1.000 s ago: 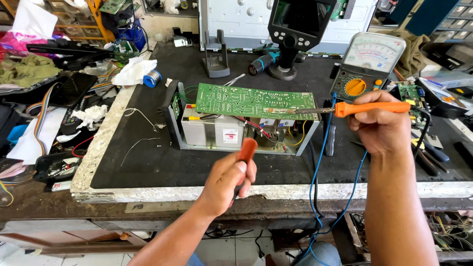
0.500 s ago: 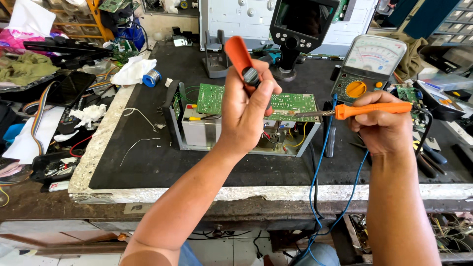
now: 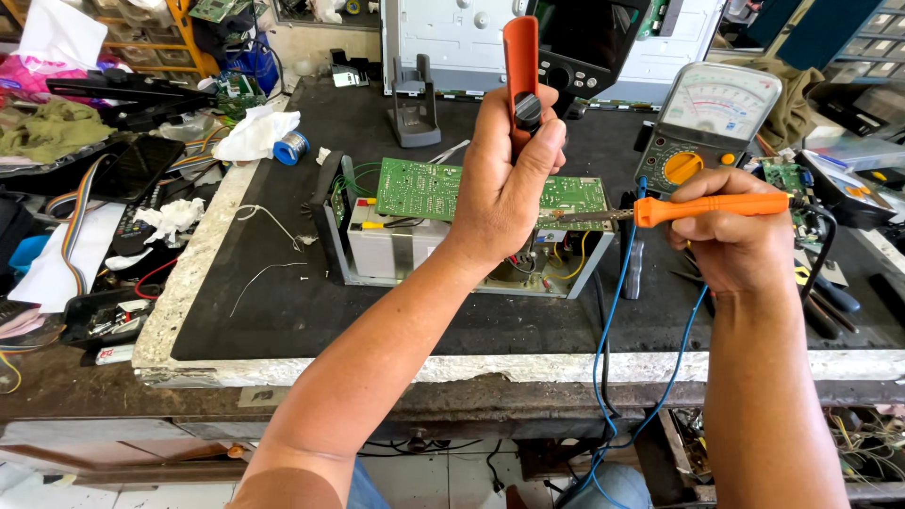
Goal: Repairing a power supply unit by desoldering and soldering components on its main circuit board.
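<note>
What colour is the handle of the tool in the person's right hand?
Bright orange: the soldering iron handle in the right hand, seen best in the head view.

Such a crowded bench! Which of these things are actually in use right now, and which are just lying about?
In use:
left hand gripping an orange desoldering pump
right hand holding an orange-handled soldering iron
green circuit board on the open metal chassis

Lying about:
analog multimeter
solder spool
white tissue

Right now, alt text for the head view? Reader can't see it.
The left hand holds an orange desoldering pump upright above a green circuit board on an open metal chassis, while the right hand holds an orange soldering iron level, tip at the board. An analog multimeter stands behind on the black mat.
</note>
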